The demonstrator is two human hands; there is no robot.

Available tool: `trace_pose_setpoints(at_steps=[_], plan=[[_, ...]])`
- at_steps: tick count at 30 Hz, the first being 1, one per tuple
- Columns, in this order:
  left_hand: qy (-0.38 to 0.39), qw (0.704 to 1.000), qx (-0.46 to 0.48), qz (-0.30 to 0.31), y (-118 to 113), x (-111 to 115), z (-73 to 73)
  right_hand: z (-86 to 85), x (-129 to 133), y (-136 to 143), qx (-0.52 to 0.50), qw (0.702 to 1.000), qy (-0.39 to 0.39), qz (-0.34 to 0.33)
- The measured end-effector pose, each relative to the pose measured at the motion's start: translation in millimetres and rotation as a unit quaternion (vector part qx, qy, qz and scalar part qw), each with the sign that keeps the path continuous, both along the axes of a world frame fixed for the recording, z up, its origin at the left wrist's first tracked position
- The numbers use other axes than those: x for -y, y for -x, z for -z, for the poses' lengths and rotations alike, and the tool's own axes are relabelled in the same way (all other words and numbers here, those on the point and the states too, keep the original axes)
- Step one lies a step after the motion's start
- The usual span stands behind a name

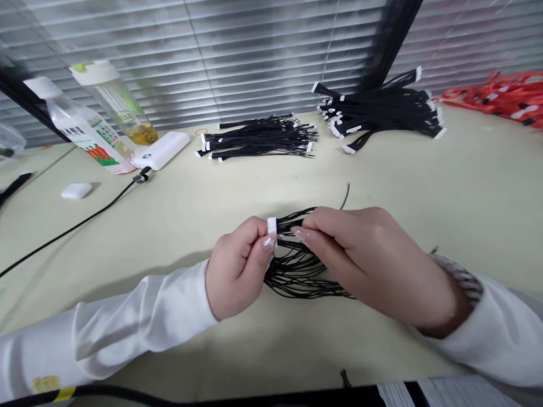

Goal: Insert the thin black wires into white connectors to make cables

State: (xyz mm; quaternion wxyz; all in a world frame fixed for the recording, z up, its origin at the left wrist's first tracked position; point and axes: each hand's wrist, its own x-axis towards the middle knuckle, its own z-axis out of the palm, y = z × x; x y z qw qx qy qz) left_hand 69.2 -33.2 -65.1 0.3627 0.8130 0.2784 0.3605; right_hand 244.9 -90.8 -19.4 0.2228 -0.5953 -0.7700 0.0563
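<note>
Head view, read as a clock face laid over the scene: two bare hands work with a bunch of black wires (292,271) low in the middle, toward 5 o'clock, above a pale table (203,192). The left hand (237,274), at 7 o'clock, is closed, its thumb and forefinger pinching a small white plug (272,225) where wires meet it. The right hand (373,260), at 4 o'clock, has its thumb and forefinger drawn together on wires just beside that plug; the exact strands between the fingertips are hidden. Other wires curve out in loose loops below the fingers. Both arms wear white sleeves (169,311).

At 12 o'clock lies a flat pile of black cables (263,138) with white ends. A bigger heap of black cables (382,113), also white-tipped, is at 2 o'clock, and red straps (504,99) sit between 2 and 3. Toward 10 o'clock, a labelled bottle (91,135) and a clear tumbler (121,107) lean in view near a white power bank (159,151). A small white case (76,191) rests at 9 o'clock. Window blinds (254,56) stretch across the top, from 10 to 2 o'clock
</note>
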Motion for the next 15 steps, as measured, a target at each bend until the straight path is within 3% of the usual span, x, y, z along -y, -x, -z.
trace_pose_setpoints(at_steps=[9,15], plan=[[-0.036,0.998,-0.049,0.012,0.6,-1.5,-1.5,5.0,1.1,5.6,-0.006,1.0,-0.008,-0.004],[-0.004,0.999,-0.039,0.005,-1.2,-2.6,-1.4,5.2,-4.2,3.6,-0.047,0.999,0.0,0.008]])
